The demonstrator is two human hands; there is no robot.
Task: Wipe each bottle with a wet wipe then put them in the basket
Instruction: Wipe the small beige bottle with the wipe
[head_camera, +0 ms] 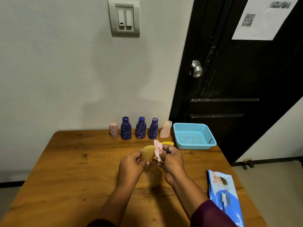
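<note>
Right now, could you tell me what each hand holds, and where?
The left hand grips the yellow bottle by its base end; the right hand pinches a pink wipe against it.

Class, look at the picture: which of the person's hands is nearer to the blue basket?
Right. The right hand pinches the pink wipe just left of the blue basket; the left hand grips the yellow bottle farther left.

With both bare forearms (185,192) stretched forward and converging, the left hand (131,164) curls its fingers round a pale yellow, round-bottomed plastic bottle (148,154), while the right hand (172,160), knuckles up, pinches a crumpled pink wet wipe (157,148) against it.
</note>
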